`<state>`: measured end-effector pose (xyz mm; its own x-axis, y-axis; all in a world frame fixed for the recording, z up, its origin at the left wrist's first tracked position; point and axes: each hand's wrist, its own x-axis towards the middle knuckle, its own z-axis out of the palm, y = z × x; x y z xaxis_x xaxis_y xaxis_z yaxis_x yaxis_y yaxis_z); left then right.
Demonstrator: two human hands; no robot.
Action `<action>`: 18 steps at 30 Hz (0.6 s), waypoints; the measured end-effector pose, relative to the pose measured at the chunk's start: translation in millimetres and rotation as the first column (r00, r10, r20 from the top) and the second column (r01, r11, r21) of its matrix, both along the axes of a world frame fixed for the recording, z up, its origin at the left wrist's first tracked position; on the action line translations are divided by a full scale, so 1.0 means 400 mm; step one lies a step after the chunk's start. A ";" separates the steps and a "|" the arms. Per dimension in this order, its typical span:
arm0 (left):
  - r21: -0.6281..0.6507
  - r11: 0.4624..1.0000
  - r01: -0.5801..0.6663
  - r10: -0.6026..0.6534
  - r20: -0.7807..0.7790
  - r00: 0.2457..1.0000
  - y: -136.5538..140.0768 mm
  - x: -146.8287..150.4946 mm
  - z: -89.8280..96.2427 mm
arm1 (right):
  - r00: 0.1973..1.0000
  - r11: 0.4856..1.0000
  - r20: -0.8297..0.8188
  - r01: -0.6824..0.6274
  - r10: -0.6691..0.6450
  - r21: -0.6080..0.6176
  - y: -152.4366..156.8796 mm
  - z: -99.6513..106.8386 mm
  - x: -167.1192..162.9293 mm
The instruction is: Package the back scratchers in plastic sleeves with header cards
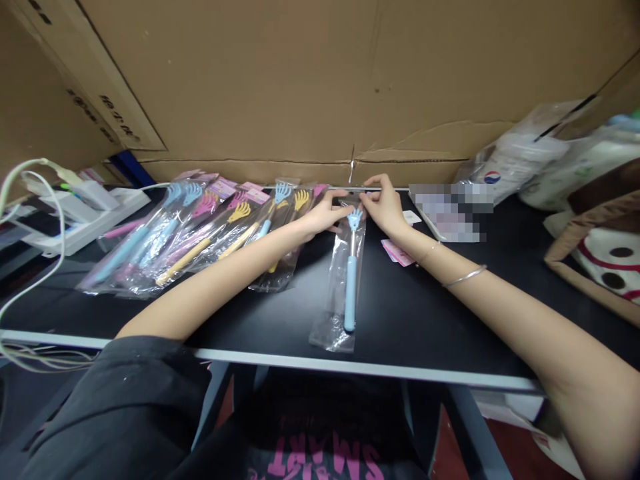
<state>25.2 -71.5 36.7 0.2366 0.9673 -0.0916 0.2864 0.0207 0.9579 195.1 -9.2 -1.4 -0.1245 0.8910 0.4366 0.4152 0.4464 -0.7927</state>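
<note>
While the blue scratcher [351,293] lies on the counter [430,327], I have left hand [323,217] and right hand [386,208] at the top of its clear bag [334,303]; can't tell whether either's fingers pinch it. Other bagged scratchers [187,260] lie left.

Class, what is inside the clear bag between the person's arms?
A blue-handled stick with a blue claw shows through the clear bag. The left hand covers part of the bag's top; anything beneath is hidden.
</note>
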 end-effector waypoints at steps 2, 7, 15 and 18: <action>0.107 0.991 0.075 -0.056 -0.165 0.985 0.008 -0.014 0.003 | 0.999 1.000 0.044 -0.010 0.010 0.013 -0.004 0.001 0.001; 0.335 0.916 0.222 0.003 -0.559 0.829 0.016 -0.050 0.022 | 0.997 0.999 0.069 -0.019 0.017 0.040 -0.011 0.003 -0.004; 0.588 0.786 0.193 0.216 -0.554 0.804 0.043 -0.078 -0.015 | 0.998 0.996 0.065 -0.026 0.020 0.084 -0.030 0.014 -0.013; 0.630 0.756 0.179 0.182 -0.464 0.867 0.057 -0.084 -0.027 | 0.995 0.995 0.054 -0.081 0.078 0.054 -0.034 0.011 -0.017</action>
